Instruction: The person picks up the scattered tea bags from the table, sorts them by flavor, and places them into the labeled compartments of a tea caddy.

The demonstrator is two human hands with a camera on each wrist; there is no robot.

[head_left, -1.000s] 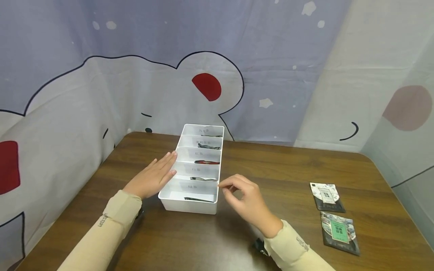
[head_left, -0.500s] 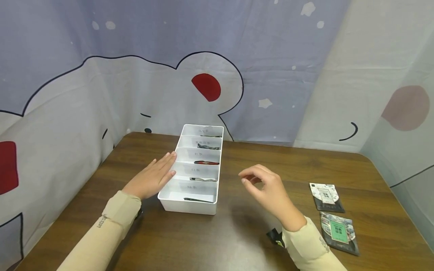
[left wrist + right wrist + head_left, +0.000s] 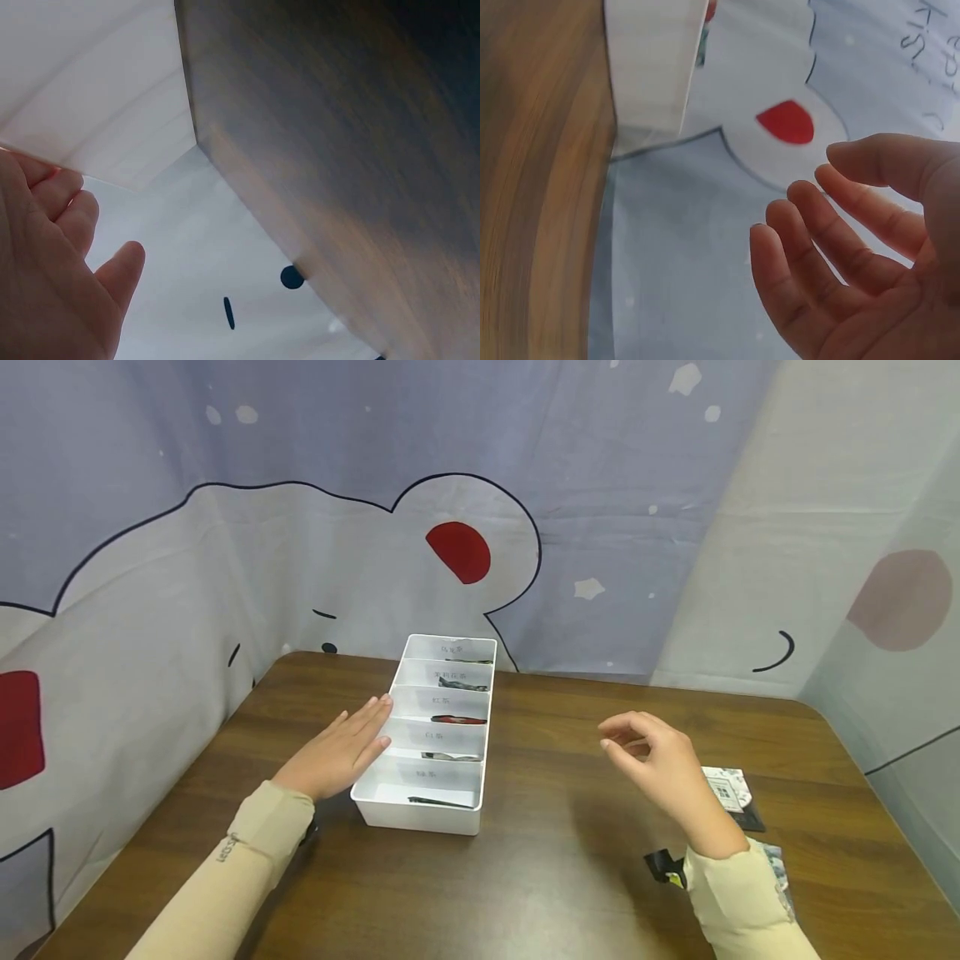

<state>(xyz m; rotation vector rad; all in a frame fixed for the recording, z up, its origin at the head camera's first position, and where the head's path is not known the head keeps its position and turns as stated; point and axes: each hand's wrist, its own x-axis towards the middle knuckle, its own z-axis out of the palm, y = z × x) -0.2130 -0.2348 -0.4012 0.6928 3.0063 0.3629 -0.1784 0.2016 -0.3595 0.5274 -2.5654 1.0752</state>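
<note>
A long white divided box [image 3: 416,817] stands on the table, with handwritten labels on its dividers. Thin packets lie in its compartments, among them a red packet [image 3: 459,720] in the middle one and a dark packet [image 3: 441,802] in the nearest. My left hand [image 3: 337,752], fingers straight, rests against the box's left side; the left wrist view shows its fingertips at the rim. To the right of the box, my right hand [image 3: 656,764] hovers over the table. Its fingers are loosely bent with nothing in them, as the right wrist view [image 3: 855,232] confirms.
A white-and-black packet [image 3: 726,789] lies at the table's right, partly behind my right wrist. Below it, another packet [image 3: 777,866] is mostly hidden by the sleeve. A patterned curtain [image 3: 585,527] hangs behind the wooden table [image 3: 540,877].
My right hand has moved away from the box's right edge, rightward towards the packets, and its arm now covers parts of both. The left hand and the box have stayed put.
</note>
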